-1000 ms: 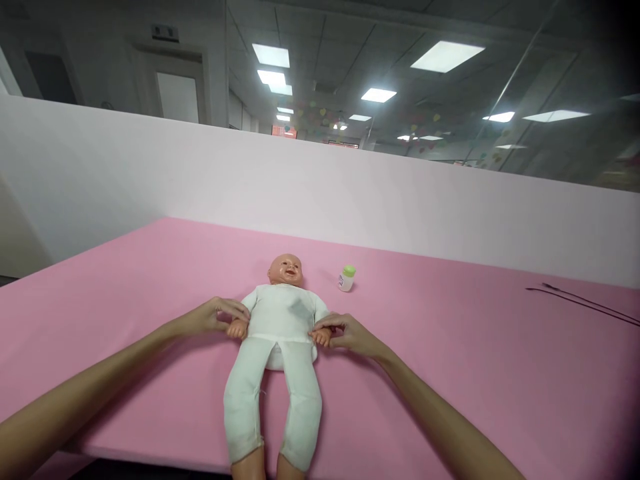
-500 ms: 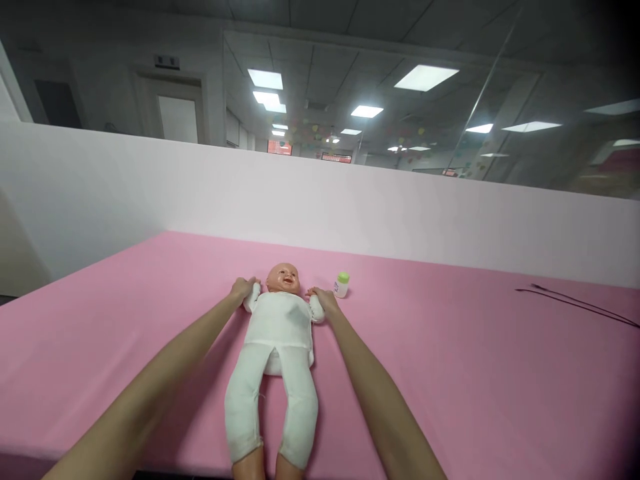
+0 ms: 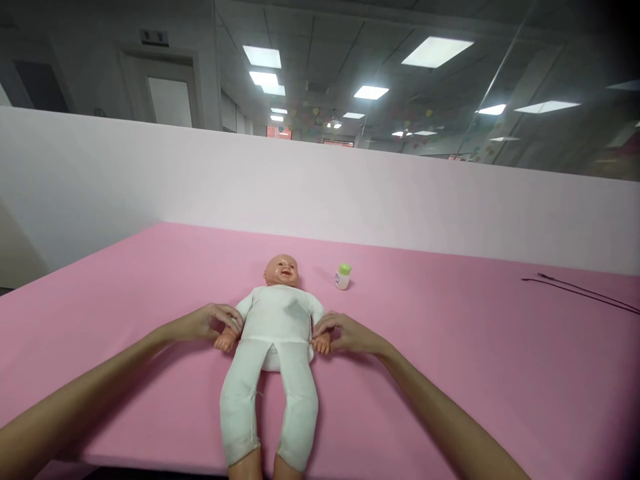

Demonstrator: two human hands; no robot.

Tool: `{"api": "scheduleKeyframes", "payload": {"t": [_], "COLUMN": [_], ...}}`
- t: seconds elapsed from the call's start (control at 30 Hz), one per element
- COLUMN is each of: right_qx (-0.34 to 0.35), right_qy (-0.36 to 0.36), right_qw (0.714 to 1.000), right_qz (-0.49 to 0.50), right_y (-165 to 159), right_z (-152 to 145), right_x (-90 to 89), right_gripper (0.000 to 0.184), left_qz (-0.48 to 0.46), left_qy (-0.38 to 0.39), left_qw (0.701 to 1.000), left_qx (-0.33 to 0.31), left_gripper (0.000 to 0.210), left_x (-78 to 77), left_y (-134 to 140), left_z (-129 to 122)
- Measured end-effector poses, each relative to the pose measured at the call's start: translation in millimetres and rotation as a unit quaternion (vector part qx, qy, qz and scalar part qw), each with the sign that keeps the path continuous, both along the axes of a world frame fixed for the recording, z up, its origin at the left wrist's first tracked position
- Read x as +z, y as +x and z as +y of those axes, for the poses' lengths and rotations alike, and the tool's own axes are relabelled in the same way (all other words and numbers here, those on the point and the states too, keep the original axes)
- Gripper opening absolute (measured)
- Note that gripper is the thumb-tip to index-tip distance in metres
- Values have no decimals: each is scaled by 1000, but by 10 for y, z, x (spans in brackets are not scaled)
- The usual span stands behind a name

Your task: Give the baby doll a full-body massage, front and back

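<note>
A baby doll (image 3: 280, 313) with a white cloth body lies on its back on the pink table cover (image 3: 430, 373), head away from me and feet at the near edge. My left hand (image 3: 220, 321) is closed around the doll's arm at the left, near its wrist. On the other side, my right hand (image 3: 341, 331) grips the doll's other arm just above its hand. Both doll arms lie down along its sides, with the plastic hands showing below my fingers. Parts of my fingertips are hidden.
Beyond my right hand stands a small bottle (image 3: 343, 276) with a green cap. Two thin dark cords (image 3: 585, 290) lie at the far right. A low white wall (image 3: 320, 190) closes off the table's back, with glass above it.
Both my hands have brought the doll's arms down from beside its head to beside its waist. The view has tilted slightly downward.
</note>
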State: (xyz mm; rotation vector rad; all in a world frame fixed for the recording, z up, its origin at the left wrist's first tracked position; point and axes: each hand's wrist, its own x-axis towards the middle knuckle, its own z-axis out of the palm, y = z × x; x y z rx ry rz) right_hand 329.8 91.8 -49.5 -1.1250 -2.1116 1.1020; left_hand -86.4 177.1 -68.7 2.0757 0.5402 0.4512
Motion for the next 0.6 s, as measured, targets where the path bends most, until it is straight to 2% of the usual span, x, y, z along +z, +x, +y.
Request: {"api": "scheduleKeyframes", "payload": {"t": [0.1,0.2,0.3,0.37,0.5,0.6], "right_qx": [-16,-103,-232,-302,-390,-405], "right_qy": [24,19,22,-7,-100,-132], "right_qw": [1000,992,955,930,893,882], "right_qz": [-5,72,185,211,202,200], "right_y": [-29,-59,-118,-164,-208,-187], "right_z": [-14,137,419,643,1030,1165], "right_x": [-45,-1,61,51,-120,-268], "right_gripper": [26,31,41,37,20,13], "left_qz": [-18,-83,-194,-236,-194,-159], "left_qy": [-3,-27,-80,-113,-192,-214], "left_qw": [1000,990,949,915,852,838], "left_qx": [26,108,233,308,446,477], "left_gripper": [25,23,39,52,52,49], "left_x": [-67,-21,74,106,12,-113], "left_y": [55,177,389,560,827,897], "left_z": [-53,73,298,462,746,877]}}
